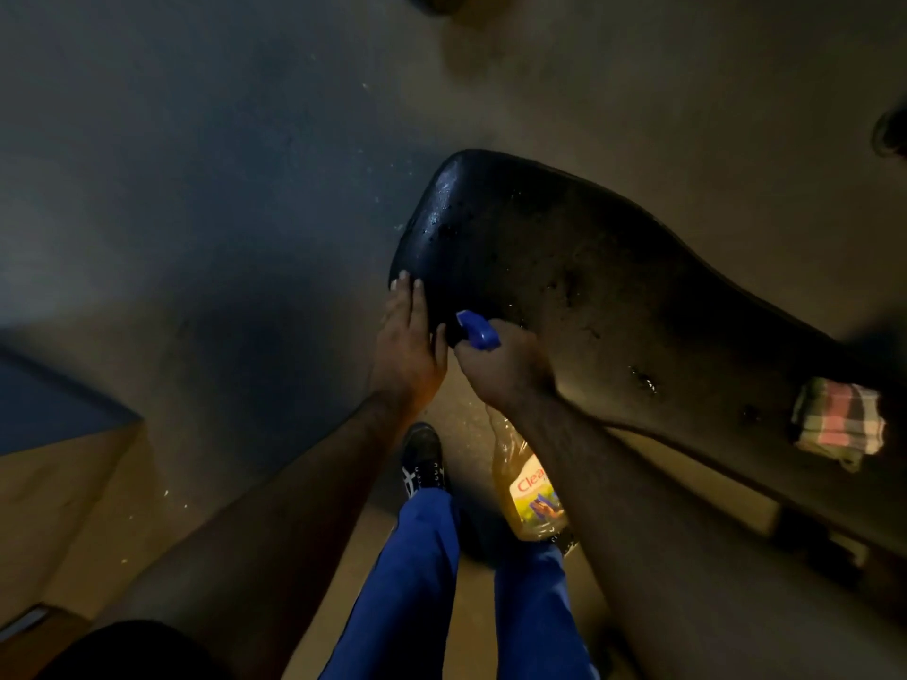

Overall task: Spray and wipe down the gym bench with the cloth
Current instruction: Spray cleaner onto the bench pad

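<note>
Black padded vinyl gym bench (589,267), its long axis running from the rounded end at upper centre down to the lower right, carries scattered droplets across its surface. Folded checked cloth (839,419) in pink, green and white lies on the bench towards the right edge, well apart from both hands. Left hand (410,336) is open and flat, fingertips touching the rounded end's near edge. Right hand (505,365) is closed around the neck of a clear plastic spray bottle (530,488) of yellow liquid, its blue trigger head (478,330) pointing at the bench. Blue trouser legs (417,581) and a dark shoe (424,456) stand on the floor (196,188) below.
</note>
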Available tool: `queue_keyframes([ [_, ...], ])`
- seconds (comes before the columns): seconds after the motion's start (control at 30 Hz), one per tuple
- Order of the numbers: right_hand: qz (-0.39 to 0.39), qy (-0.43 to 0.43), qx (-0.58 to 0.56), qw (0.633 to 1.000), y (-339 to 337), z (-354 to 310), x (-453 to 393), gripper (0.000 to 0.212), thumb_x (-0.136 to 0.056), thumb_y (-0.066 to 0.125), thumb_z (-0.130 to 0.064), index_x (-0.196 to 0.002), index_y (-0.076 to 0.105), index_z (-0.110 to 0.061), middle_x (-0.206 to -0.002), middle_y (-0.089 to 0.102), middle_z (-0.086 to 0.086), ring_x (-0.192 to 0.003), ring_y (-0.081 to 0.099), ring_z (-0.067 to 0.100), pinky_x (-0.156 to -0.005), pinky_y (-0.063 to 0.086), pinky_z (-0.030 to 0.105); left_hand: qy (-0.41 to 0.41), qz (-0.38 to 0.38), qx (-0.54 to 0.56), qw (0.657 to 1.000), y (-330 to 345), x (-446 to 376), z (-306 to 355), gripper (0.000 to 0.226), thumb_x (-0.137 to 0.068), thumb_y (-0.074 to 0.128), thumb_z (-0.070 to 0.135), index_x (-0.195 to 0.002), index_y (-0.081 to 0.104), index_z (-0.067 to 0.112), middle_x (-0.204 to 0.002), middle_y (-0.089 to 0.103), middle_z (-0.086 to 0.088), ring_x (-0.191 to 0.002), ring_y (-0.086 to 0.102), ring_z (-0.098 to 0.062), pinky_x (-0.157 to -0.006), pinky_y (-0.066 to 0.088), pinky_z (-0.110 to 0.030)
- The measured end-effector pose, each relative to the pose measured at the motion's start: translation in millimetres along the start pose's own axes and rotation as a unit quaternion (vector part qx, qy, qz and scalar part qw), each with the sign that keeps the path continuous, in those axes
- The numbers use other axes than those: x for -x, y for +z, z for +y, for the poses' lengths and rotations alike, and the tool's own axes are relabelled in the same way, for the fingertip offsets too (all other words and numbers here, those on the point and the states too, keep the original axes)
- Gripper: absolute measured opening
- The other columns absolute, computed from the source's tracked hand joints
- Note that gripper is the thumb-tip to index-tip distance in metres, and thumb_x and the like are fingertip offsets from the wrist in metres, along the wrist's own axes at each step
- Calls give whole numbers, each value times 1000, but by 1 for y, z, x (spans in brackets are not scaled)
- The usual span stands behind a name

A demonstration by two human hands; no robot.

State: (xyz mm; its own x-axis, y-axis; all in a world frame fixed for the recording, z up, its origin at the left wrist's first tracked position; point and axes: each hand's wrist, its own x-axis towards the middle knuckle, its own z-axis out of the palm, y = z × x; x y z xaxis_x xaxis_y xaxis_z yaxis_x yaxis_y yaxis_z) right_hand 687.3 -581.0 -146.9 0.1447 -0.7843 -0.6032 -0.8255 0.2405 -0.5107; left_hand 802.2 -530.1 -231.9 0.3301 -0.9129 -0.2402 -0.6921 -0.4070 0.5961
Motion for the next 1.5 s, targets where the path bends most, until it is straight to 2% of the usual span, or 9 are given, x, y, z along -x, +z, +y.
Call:
queue_keyframes([
  [0.23,11,-23,-133,991,-23,10,25,6,-93,64,-25,-92,60,-22,-87,64,8,-81,64,28,-79,58,49,-6,-19,-46,999,-10,7,21,69,-98,50,30,-155,17,8,-163,14,-14,-151,11,-26,-122,14,-39],
  [0.37,28,-19,-202,979,-60,28,58,4,-94,64,-19,-93,61,-21,-88,65,5,-80,65,22,-75,58,40,33,-38,-64,997,-19,32,64,64,-96,55,29,-151,30,9,-158,29,-15,-147,25,-28,-119,24,-40],
  [0.53,60,-4,-261,964,-119,89,100,4,-94,65,-17,-96,62,-19,-87,64,1,-79,66,15,-73,61,34,102,-119,-8,988,-6,59,140,44,-93,57,29,-135,50,15,-129,57,-7,-117,55,-21,-101,47,-37],
  [0.67,134,18,-305,943,-172,160,129,9,-95,64,-13,-94,61,-21,-87,63,1,-79,65,17,-68,57,27,121,-204,-44,971,30,80,213,52,-96,55,29,-144,43,14,-136,53,-10,-121,54,-27,-97,48,-41],
  [0.8,200,28,-305,931,-223,241,154,6,-92,66,-11,-94,63,-16,-85,64,4,-78,66,20,-70,60,35,142,-248,-83,955,83,113,295,59,-95,57,35,-148,38,17,-138,52,-13,-123,53,-31,-99,48,-43],
  [0.9,227,12,-317,921,-269,302,167,19,-89,67,-3,-87,64,-21,-81,65,0,-72,66,17,-62,58,31,143,-275,-95,946,125,135,355,66,-94,58,39,-151,32,20,-143,50,-10,-127,52,-30,-101,47,-43],
  [1.23,296,-76,-322,896,-386,441,152,10,-85,67,8,-92,66,1,-75,63,2,-63,62,6,-64,54,22,147,-261,-137,944,247,155,490,56,-95,57,40,-147,38,28,-136,54,-7,-120,55,-29,-95,50,-40],
  [1.37,311,-116,-333,882,-420,462,124,10,-83,69,0,-90,67,-7,-82,66,5,-76,65,20,-76,56,31,164,-253,-146,942,287,138,512,64,-95,58,40,-151,32,24,-148,46,-6,-130,48,-26,-98,47,-41],
  [1.5,326,-155,-345,866,-433,477,102,15,-81,67,3,-96,64,6,-87,66,8,-81,64,16,-79,54,26,187,-243,-141,942,317,127,526,63,-94,59,38,-150,34,21,-146,48,-7,-130,49,-26,-97,47,-40],
])
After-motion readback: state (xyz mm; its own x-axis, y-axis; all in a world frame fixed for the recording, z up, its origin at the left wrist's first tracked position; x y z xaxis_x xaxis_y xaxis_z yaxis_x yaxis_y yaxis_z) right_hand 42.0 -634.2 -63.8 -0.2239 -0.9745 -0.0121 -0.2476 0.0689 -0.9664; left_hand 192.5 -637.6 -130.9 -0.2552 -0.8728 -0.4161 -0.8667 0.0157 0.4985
